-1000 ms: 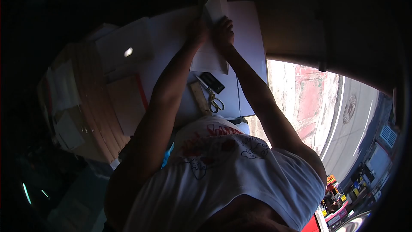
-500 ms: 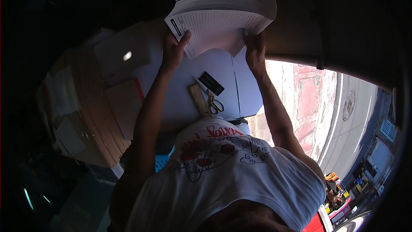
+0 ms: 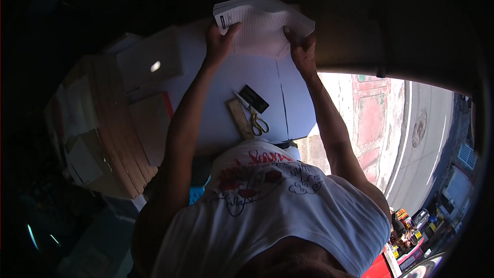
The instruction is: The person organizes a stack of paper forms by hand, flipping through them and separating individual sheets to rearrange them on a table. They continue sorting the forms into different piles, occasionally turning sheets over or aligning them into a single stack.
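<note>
Head view: I look down over a white shirt (image 3: 272,211) to both arms stretched toward the far edge of a pale table (image 3: 257,80).
Left hand (image 3: 220,41): closed on the near-left edge of the paper stack (image 3: 262,23), thumb on top.
Right hand (image 3: 302,51): closed on the stack's near-right edge, fingers curled over it.
Stack: lined sheets with a dark printed block at the left corner, held up off the table at its far end, bowed between the two hands.
Step in hand: I judge this as squaring or shifting the stack while both hands carry it.
Next move: I judge it calls for an even hold on both sides, so the loose sheets do not fan or slide, and a flat bare patch of table to lower onto.
Near the body: scissors (image 3: 256,118) with yellow handles, a dark card (image 3: 253,99) and a wooden ruler (image 3: 240,118), lying together on the table, well apart from the stack.
Left side: boxes (image 3: 149,62) and a slatted wooden stand (image 3: 110,123), in deep shadow.
In the way: nothing I can see beneath the stack; the far edge is too dark to tell.
</note>
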A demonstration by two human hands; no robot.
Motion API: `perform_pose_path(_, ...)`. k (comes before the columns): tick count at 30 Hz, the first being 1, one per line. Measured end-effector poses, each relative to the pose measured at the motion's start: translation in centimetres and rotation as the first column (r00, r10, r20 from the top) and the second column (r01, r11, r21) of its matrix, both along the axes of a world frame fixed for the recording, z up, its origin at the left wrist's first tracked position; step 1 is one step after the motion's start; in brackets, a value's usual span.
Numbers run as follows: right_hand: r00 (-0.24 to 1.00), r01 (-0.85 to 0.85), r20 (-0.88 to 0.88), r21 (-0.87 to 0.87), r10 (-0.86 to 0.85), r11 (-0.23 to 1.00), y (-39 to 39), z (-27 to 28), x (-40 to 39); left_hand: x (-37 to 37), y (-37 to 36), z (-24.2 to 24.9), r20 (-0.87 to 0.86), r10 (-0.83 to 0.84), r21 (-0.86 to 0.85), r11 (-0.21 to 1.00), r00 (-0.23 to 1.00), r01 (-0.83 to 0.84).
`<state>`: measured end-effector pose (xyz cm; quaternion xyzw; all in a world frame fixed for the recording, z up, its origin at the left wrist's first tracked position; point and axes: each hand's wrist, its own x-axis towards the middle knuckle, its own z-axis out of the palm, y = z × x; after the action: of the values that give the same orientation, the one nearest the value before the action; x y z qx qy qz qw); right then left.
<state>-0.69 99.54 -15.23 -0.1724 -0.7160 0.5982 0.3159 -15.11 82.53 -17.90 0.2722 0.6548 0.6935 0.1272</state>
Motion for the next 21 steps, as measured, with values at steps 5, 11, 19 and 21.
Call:
perform_pose_path(5, 0.954, -0.130, -0.275, -0.025, 0.118, 0.991, 5.8, -2.4, -2.8, -1.8, 3.8, 3.6, -0.195, 0.142, 0.027, 0.990, 0.970, -0.140)
perform_pose_path(11, 0.979, -0.098, 0.009, -0.854, 0.204, 0.511, 0.8, 0.1, 3.0, 4.1, 2.0, -1.5, -0.751, -0.045, -0.201, 0.966, 0.659, -0.163)
perform_pose_path(19, 0.853, 0.342, 0.519, -0.648, 0.065, 0.680, -2.6, -13.8, 8.0, 11.3, -6.2, -7.8, -0.386, 0.051, -0.667, 0.674, 0.921, -0.317)
perform_pose_path(21, 0.911, -0.033, 0.383, -0.308, 0.155, 0.951, -1.6, -13.1, 8.8, 10.7, -8.7, -9.6, 0.215, 0.446, -0.630, 0.743, 0.869, -0.226)
